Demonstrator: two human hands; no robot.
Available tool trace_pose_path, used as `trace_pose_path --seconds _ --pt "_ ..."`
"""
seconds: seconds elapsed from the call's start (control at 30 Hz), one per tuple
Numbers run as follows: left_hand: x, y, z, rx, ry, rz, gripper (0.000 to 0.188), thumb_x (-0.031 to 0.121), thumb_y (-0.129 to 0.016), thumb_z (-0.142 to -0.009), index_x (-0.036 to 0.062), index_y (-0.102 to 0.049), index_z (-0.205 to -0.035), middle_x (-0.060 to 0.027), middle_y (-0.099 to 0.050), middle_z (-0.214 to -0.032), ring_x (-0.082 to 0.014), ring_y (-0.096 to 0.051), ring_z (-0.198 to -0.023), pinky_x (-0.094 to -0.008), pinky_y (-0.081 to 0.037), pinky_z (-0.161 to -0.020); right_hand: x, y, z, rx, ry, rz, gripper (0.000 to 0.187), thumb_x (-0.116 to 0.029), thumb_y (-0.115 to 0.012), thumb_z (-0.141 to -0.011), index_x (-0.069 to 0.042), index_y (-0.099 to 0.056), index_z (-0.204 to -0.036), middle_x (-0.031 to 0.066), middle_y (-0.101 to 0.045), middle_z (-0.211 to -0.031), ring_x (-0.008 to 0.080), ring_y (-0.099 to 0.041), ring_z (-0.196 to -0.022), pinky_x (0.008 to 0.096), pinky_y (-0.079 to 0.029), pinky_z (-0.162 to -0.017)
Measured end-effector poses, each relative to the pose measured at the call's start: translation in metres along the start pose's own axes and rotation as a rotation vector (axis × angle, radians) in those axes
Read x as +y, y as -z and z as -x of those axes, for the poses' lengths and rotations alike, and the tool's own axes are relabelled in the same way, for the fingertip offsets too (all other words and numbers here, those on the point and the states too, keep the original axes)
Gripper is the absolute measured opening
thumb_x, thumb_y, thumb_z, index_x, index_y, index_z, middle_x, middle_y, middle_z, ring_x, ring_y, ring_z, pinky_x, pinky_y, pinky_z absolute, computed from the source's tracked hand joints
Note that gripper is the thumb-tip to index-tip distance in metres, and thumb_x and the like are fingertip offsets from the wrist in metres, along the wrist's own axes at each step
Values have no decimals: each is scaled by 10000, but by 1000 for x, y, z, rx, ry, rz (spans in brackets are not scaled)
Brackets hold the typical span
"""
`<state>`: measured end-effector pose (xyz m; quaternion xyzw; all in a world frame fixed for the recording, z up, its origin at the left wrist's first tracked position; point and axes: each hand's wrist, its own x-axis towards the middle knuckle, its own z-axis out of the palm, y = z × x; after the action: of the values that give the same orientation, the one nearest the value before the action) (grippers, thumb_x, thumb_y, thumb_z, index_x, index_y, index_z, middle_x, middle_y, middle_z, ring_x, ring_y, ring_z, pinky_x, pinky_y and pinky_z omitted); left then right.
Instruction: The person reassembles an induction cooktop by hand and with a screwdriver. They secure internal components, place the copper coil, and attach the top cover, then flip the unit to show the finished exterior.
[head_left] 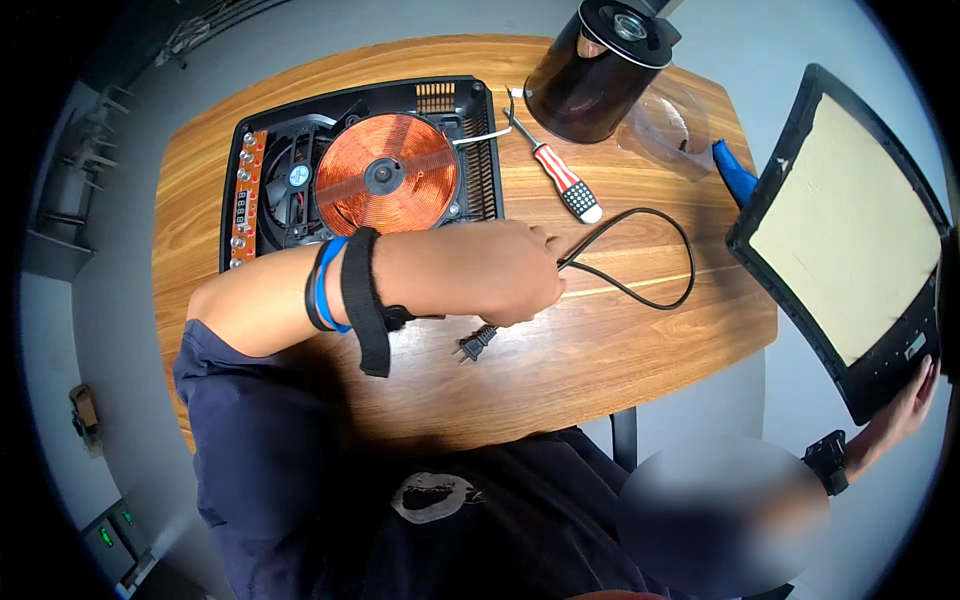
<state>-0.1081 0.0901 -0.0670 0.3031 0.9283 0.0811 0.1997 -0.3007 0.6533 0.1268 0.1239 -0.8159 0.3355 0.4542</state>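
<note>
My left hand [515,272] reaches across the table with its fingers closed round a black power cord [690,262]. The two-pin plug [478,343] hangs out below that hand, and the cord loops away to its right. Behind my forearm lies an opened induction cooker base [490,170] with a round copper coil [350,190], a fan [285,180] and an orange circuit board [252,185]. Off the table's right side, my right hand [912,400] grips the lower corner of a black-framed cover panel [840,220], tilted upright, its cream inner face showing.
A screwdriver [568,182] with a striped and starred handle lies right of the base. Beyond it stand a dark kettle [600,75] and a clear plastic container [665,125]. A blue object [735,175] is partly hidden by the panel. The wooden table [620,360] ends near my torso.
</note>
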Motion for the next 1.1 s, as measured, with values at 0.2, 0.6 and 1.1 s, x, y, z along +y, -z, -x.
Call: trace_pose_path --seconds 0.2,0.6,1.1 --pt "-2 27 21 393 45 -52 771 274 -685 -1103 -21 -354 -1735 -336 -623 -1541 -422 -722 -1282 -517 -604 -1073 11 -19 5 -142 -227 -179 519 -276 -684 -1177 14 -624 -1603 124 -750 -1434 164 -702 -1252 319 -548 -1126" --pt "12 43 108 582 357 655 597 177 -588 -1172 -127 -410 -1653 -261 -764 -1367 -302 -800 -1158 -403 -618 -1025 -66 -145 84 -484 -394 -396 603 -328 -706 -1158 -13 -568 -1654 141 -740 -1461 215 -715 -1314 350 -533 -1186" --pt "3 -38 239 896 816 701 563 225 -724 -1144 16 -505 -1619 -45 -649 -1116 -132 -726 -927 -283 -588 -788 -212 -264 206 -1040 -542 -620 520 -217 -658 -1184 -30 -529 -1652 120 -732 -1428 149 -710 -1268 296 -540 -1149"
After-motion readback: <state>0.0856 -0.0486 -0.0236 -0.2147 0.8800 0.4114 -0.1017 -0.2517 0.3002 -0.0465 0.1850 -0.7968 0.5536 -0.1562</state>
